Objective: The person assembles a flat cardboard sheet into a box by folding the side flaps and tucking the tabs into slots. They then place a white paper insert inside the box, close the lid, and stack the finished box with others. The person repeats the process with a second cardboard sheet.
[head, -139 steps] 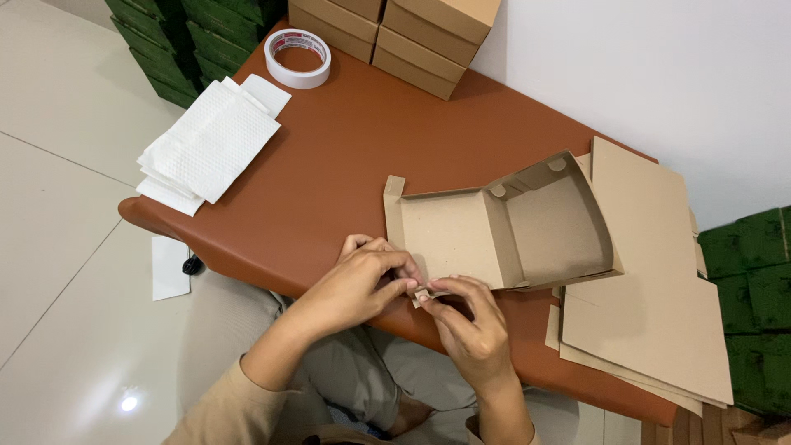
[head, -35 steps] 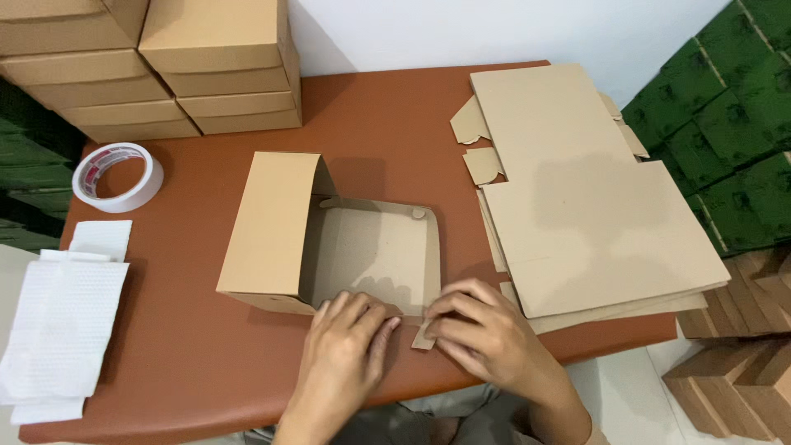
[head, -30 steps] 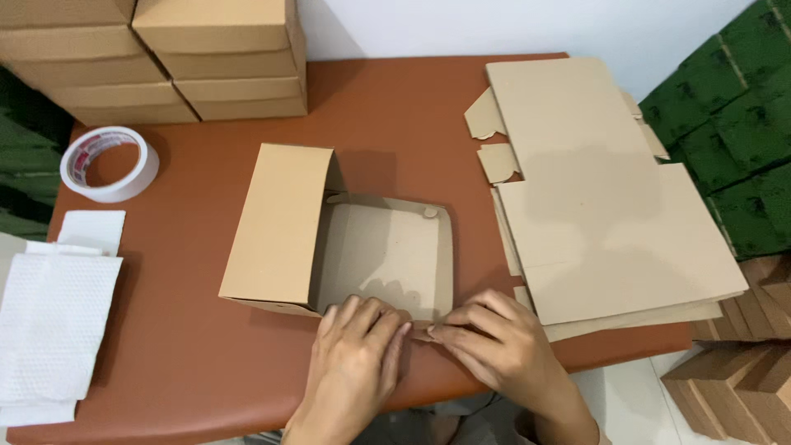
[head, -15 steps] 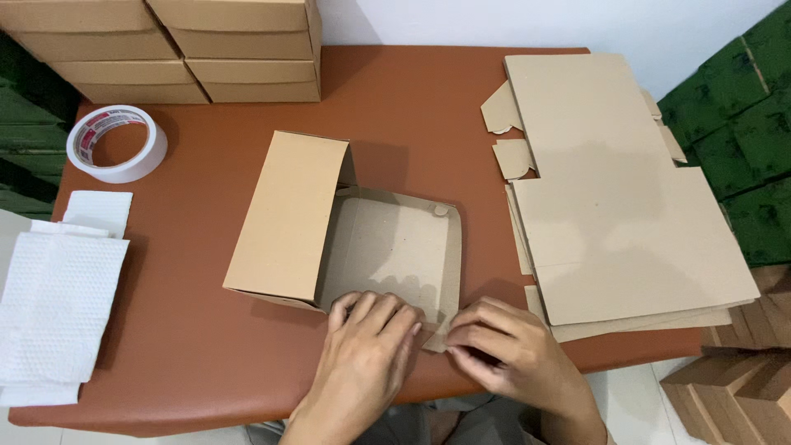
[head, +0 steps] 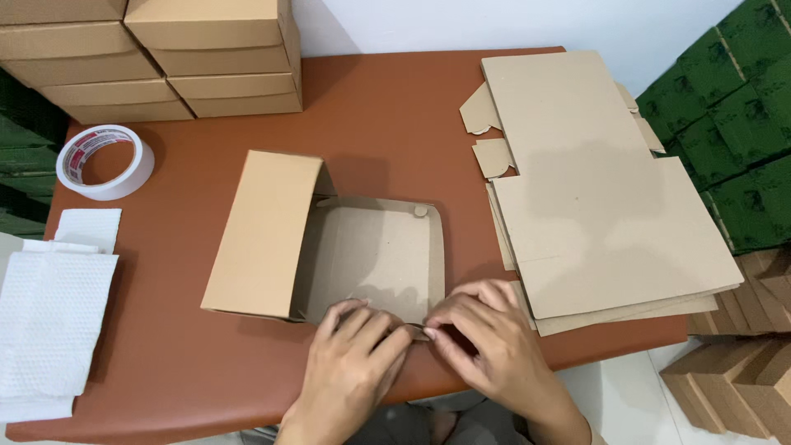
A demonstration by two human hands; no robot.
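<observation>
Brown table (head: 395, 107), white wall behind; both hands' fingers (head: 375, 325) pinch cardboard box (head: 371, 255) front wall (lid open).

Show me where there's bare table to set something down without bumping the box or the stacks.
Bare table lies between the stacked closed boxes and the flat cardboard sheets, behind the open box. Another patch lies front-left, between the white sheets and the left hand. Crowded: the near edge, where the left and right hand meet, and around the tape roll.
</observation>
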